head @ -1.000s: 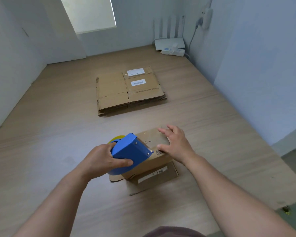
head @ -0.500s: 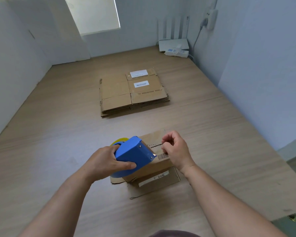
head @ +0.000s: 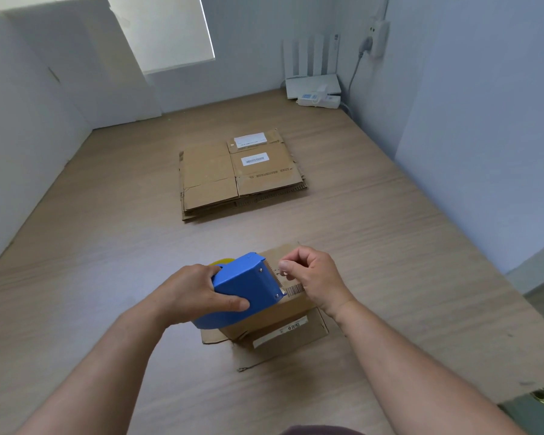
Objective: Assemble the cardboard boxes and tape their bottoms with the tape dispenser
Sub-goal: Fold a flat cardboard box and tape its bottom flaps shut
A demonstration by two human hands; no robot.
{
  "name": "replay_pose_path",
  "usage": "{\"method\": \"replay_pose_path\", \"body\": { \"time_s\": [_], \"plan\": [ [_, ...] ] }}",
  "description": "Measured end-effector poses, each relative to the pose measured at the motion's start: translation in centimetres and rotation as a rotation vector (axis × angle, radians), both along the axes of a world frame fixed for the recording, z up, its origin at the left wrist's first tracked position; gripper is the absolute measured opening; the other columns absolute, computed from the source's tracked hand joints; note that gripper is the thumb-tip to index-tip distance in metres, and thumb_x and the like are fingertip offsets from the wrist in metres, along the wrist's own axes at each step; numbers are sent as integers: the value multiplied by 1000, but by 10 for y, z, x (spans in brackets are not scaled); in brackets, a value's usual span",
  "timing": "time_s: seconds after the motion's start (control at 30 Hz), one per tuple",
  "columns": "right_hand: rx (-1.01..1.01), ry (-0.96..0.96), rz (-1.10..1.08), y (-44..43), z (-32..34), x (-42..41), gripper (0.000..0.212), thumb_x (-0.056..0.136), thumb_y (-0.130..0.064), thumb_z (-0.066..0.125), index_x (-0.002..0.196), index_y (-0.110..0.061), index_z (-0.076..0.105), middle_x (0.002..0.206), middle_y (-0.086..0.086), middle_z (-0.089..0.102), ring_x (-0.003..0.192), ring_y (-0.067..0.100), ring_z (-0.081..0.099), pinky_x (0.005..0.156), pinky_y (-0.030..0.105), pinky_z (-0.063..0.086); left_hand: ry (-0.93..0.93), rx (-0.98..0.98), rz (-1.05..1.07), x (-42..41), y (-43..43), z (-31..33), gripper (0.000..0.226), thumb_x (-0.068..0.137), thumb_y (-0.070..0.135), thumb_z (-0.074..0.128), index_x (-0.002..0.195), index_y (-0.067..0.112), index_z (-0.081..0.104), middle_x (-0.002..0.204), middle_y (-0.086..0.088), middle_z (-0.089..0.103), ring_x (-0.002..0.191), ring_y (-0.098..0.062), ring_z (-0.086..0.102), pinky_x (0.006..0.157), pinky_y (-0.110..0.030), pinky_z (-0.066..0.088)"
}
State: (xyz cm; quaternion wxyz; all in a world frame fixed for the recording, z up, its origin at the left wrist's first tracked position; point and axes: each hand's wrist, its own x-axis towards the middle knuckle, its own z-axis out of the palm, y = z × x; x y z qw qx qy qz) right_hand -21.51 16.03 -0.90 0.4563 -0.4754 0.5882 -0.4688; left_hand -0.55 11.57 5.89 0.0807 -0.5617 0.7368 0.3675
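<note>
Gripping the blue tape dispenser (head: 248,285) round its body, the left hand (head: 195,296) holds it tilted over the small cardboard box (head: 274,320), which stands on the wooden table (head: 91,293) near the person, a little right of centre, with its lower flaps splayed on the surface. The right hand (head: 318,277) hovers at the toothed edge on the dispenser's right side with its fingers (head: 285,265) curled and the thumb meeting them. Clear tape is too thin to make out, so I cannot tell whether they have caught the loose end or are clenched on nothing. The dispenser looks like light, rigid plastic, safe to squeeze firmly by the body, well away from the serrated blade. The tape is likely thin and sticky, prone to folding on itself, so it is best taken by its very tip and kept taut. The box looks light and thin-walled, so it may slide or dent under pressure and wants a flat palm beside the seam. A stack of flattened boxes (head: 239,177) lies farther off, well apart
</note>
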Motion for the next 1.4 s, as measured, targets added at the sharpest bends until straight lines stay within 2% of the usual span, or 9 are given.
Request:
{"method": "replay_pose_path", "body": {
  "time_s": [0.2,0.27,0.33,0.4,0.5,0.67,0.87,1.17,1.4],
  "plan": [
    [116,24,-111,-3,-2,-2,19,93,-15,57,75,-18,61,73,0,62,69,13,60,69,27,56,-115,137,146,-15,-14,24,66,60,77,67,95,22,58,92,1,66,83,-16,64,73,-25,48],
    [167,10,-135,-4,-3,-1,17,94,-16,56,77,-16,60,77,2,62,64,14,62,66,27,58,-163,171,176,-16,-18,29,70,58,78,67,96,20,59,94,-1,66,86,-18,65,80,-29,49],
    [218,1,-176,-6,-4,-7,17,95,-17,54,79,-14,58,82,3,61,58,15,64,59,27,58,-194,188,198,-13,-20,32,68,61,75,67,97,18,61,95,-3,68,86,-20,67,82,-32,50],
    [268,57,-223,-8,-4,-20,17,96,-18,52,80,-12,57,85,4,61,55,17,65,55,28,56,-253,194,211,-6,-20,38,63,66,71,65,96,16,61,94,-4,67,84,-20,66,73,-29,49],
    [308,-31,-230,-10,-1,-38,19,94,-12,55,75,-8,56,73,3,56,47,14,59,61,39,60,-328,210,201,4,-23,39,63,67,72,64,97,17,61,94,-3,67,84,-19,66,72,-27,49],
    [298,115,-227,-5,-2,-39,21,89,-9,57,68,-10,57,66,3,58,44,12,49,42,27,47,-379,166,165,-1,-27,20,57,72,72,60,92,19,59,91,0,65,81,-15,63,68,-25,44],
    [330,30,-294,2,-18,-42,20,90,-6,56,70,-8,54,60,4,54,49,16,47,39,25,45,-397,220,153,-16,-34,13,58,70,72,63,92,19,56,93,-2,63,83,-17,62,81,-31,47],
    [348,45,-311,-3,-30,-45,13,87,-5,54,74,-4,58,65,5,54,47,19,47,43,29,43,-452,249,138,-29,-44,17,56,68,73,64,90,22,55,93,1,59,84,-16,58,78,-31,41],
    [389,23,-296,1,-38,-47,16,87,-11,60,72,-7,62,65,5,57,47,15,43,38,24,36,-471,247,113,-40,-45,14,55,69,72,65,90,22,55,93,1,59,84,-16,58,78,-31,43]
  ]
}}
